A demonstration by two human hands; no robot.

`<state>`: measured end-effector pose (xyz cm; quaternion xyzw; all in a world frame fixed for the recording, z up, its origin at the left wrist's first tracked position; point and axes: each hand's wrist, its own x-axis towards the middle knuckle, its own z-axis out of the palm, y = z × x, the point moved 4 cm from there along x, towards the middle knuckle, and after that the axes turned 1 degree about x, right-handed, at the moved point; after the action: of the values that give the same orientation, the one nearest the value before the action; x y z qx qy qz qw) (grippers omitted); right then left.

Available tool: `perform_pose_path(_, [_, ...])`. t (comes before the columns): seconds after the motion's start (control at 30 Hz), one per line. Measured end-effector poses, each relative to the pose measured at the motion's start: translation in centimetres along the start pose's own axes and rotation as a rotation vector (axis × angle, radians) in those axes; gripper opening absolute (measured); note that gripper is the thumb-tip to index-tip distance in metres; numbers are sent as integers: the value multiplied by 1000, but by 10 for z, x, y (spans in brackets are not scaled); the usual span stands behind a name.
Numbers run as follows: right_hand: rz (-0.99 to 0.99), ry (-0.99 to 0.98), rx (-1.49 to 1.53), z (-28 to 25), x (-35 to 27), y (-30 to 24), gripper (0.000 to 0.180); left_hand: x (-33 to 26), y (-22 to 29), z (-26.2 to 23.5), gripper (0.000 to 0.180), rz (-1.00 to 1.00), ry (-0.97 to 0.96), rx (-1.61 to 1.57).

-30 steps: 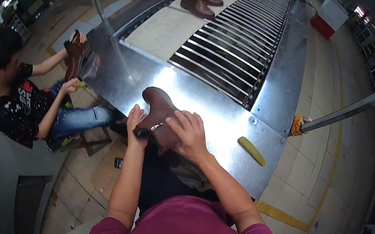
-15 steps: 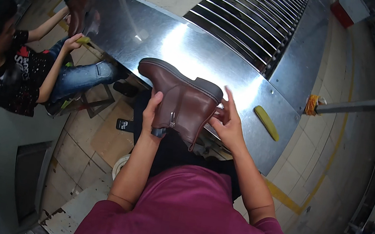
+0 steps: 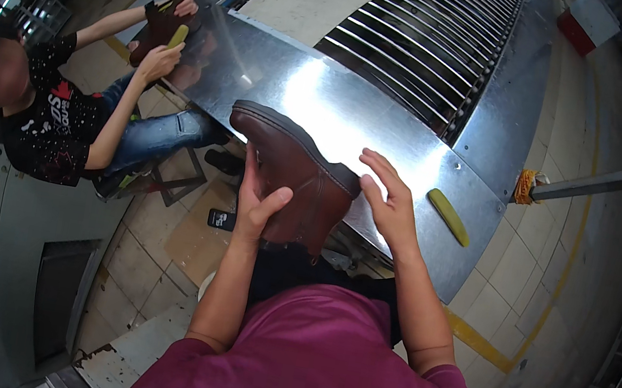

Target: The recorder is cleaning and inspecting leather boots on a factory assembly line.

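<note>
At 10 o'clock a co-worker (image 3: 52, 118) sits rubbing another boot (image 3: 160, 25) with a yellow brush (image 3: 178, 34). In the middle, the left hand (image 3: 258, 206) wraps its fingers round the brown boot (image 3: 289, 178) – sole up, tipped so its side can be looked at. The right hand (image 3: 388, 203) is open, fingers spread, touching the heel to steady it. At 3 o'clock, 1 more yellow brush (image 3: 449, 216) lies on the shiny metal table (image 3: 326, 106) – near the right hand.

Both forearms reach forward, left hand (image 3: 258, 206) clasped with thumb out, right hand (image 3: 385, 201) open, fingers spread.
</note>
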<state>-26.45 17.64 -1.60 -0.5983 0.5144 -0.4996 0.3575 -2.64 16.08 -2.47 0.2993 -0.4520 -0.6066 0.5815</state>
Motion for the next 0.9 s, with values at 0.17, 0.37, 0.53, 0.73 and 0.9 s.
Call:
perform_pose_path(0.17, [-108, -100, -41, 26, 30, -72, 67, -16, -7, 1, 113, -29, -1, 430])
perform_pose_path(0.37, [-7, -22, -109, 27, 42, -94, 64, -4, 29, 33, 112, 139, -221, 842])
perform_pose_path(0.53, [82, 310, 169, 16, 42, -64, 43, -10, 66, 62, 54, 769, 10, 992])
perform_pose_path(0.73, [-62, 485, 290, 5, 28, -45, 67, -46, -39, 69, 67, -522, -116, 20])
perform_pose_path(0.9, [-198, 266, -6, 32, -35, -39, 89, -24, -26, 62, 98, -336, 125, -583])
